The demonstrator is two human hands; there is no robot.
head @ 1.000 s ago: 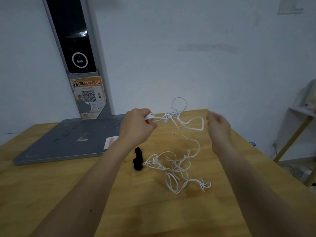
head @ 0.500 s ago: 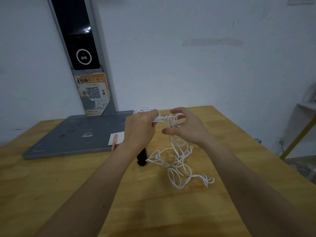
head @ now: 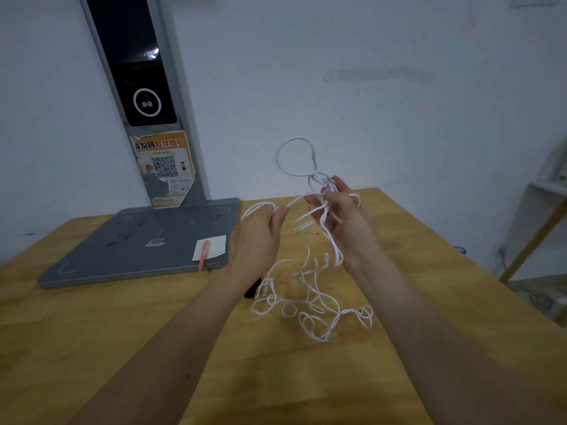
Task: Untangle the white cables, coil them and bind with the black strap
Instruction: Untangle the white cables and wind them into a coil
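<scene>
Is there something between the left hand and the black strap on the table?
Nothing solid. The black strap lies below the left hand, half hidden by that wrist, and loops of the white cables lie against its right side.

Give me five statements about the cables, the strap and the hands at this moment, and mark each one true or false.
1. Both hands grip white cables. True: the left hand and the right hand each hold strands of the white cables.
2. The cables are neatly coiled. False: they lie in a loose tangle on the wooden table.
3. The black strap is wrapped around the cables. False: it lies on the table, partly hidden behind the left wrist.
4. A loop of cable stands above the right hand. True.
5. An orange pen lies on the grey base. True.
</scene>
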